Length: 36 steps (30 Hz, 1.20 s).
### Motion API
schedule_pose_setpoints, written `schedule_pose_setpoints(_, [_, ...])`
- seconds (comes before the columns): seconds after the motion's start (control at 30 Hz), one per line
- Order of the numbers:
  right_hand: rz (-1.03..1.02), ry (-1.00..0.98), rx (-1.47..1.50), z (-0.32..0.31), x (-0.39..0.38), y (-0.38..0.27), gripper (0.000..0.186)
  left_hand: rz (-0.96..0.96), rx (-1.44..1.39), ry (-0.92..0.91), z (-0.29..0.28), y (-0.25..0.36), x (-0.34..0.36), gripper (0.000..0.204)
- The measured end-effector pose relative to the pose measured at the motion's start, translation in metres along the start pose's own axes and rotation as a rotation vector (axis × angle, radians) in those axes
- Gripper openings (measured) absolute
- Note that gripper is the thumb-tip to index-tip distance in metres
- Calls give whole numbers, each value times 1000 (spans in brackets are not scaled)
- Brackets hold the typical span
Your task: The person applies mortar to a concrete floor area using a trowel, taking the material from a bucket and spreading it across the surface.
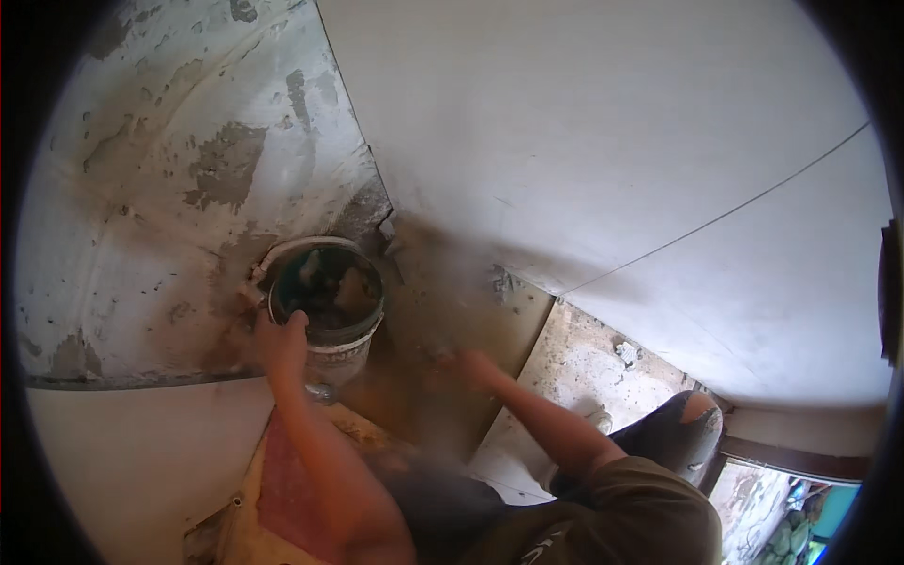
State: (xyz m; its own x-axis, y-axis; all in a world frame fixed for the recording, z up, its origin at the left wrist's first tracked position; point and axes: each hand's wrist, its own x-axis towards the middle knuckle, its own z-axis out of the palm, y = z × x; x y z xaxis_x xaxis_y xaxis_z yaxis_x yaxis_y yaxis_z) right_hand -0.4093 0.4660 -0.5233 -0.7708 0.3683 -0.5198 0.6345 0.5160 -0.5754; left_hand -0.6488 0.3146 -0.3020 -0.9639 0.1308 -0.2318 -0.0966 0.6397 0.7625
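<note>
Peeling wall (226, 169); bucket (341, 360) near floor (518, 325) corner, likely heavy, stiff, best held by rim (350, 333). Left hand (282, 344) pinches rim; right hand (464, 370) blurred, grip unclear.

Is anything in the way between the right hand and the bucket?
Nothing that I can see. Between the blurry right hand and the bucket there's just brownish surface. The left hand is right at the bucket's rim.
</note>
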Motion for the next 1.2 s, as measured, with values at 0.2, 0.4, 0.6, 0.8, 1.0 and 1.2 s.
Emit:
schedule_pose_setpoints(0.2, [124,133,14,-2,80,-5,52,122,118,51,-5,7,-2,50])
schedule_pose_setpoints(0.4, [-1,40,370,-15,103,-25,51,-31,101,-6,-21,-2,3,51])
schedule_pose_setpoints(0.6, [296,-155,1653,-4,131,-48,51,-35,44,-61,12,10,-2,51])
schedule_pose_setpoints(0.8, [348,-115,1890,37,84,-110,55,63,85,43,-15,-8,-2,50])
schedule_pose_setpoints(1.0, [321,-60,1683,0,127,-62,57,87,13,-53,2,15,-12,46])
schedule_pose_setpoints(1.2, [373,172,1669,17,89,-97,54,33,45,-54,-12,8,-10,44])
